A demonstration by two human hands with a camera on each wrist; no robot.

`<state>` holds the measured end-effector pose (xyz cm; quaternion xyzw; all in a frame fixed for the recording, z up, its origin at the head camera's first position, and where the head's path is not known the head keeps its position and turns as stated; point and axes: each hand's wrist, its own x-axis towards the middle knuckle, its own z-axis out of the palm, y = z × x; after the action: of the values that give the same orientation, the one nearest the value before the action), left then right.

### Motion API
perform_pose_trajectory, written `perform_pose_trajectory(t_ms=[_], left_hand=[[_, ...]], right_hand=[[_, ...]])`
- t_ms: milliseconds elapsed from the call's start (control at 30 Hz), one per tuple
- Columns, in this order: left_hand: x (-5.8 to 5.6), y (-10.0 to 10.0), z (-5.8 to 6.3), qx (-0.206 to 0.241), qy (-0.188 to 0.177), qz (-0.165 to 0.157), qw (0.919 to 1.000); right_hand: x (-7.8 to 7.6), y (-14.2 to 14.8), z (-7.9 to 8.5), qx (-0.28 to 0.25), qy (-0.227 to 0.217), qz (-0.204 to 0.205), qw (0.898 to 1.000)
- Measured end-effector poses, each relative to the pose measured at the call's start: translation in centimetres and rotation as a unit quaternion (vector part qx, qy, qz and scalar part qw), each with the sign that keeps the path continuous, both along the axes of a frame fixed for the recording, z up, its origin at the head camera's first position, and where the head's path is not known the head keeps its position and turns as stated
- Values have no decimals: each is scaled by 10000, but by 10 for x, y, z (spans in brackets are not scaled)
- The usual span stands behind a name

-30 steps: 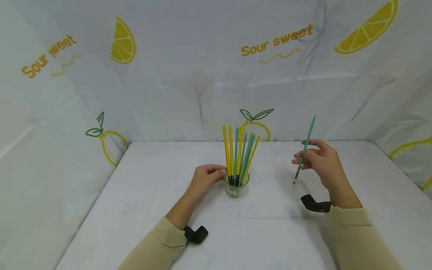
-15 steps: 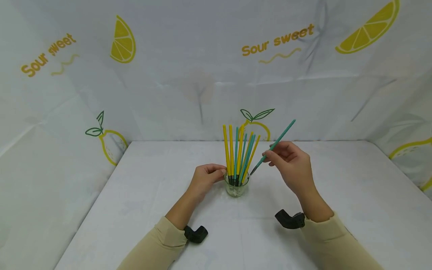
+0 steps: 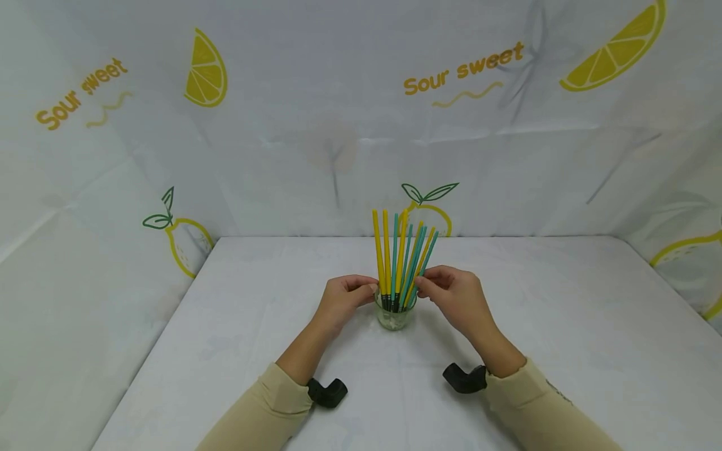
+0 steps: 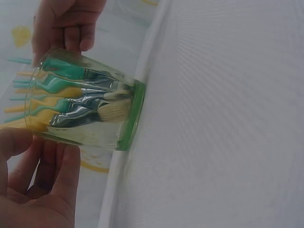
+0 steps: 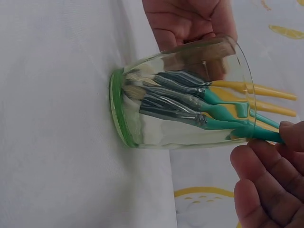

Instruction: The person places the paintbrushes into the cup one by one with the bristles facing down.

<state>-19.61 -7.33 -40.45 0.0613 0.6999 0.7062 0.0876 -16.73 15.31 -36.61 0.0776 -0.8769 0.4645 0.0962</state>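
A clear glass point(image 3: 393, 321) with a greenish base stands upright on the table, holding several yellow paintbrushes point(image 3: 378, 244) and teal ones, bristles down. My left hand point(image 3: 343, 302) pinches the glass's rim from the left, thumb and fingertips at the edge. On the other side, my right hand point(image 3: 458, 299) pinches a teal paintbrush point(image 5: 266, 134) by its handle, right at the rim. This brush's lower part is inside the glass, leaning right, as the right wrist view shows. Bristle ends point(image 4: 114, 110) sit close to the glass's bottom.
A white cloth covers the table point(image 3: 271, 351), and its back edge meets a white curtain point(image 3: 293, 113) printed with lemons and lettering. A black wrist device point(image 3: 465, 379) sits at each beige sleeve cuff.
My right hand has moved left from the right side of the table, bringing the teal paintbrush down into the glass. The left hand has stayed at the rim.
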Motion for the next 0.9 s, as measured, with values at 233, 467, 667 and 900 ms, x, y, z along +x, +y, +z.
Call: perform_pose_trajectory(t_ms=[233,467,667,900], left_hand=[[-1,0,0,6,-8,-8,10000],[-1,-2,-1,-22,-38,-7,10000],[0,-3,-1,-22,-22,6,10000],[-2,-10,1,-436,434,131,9980]], right_hand=[[0,-3,-2,129,-102,-63,9998],[-1,-2,-4,243,-154,-49,9996],[-2,2,-2,375,-73,-49,9993],[-10,19,-4,892,612,-468,9930]])
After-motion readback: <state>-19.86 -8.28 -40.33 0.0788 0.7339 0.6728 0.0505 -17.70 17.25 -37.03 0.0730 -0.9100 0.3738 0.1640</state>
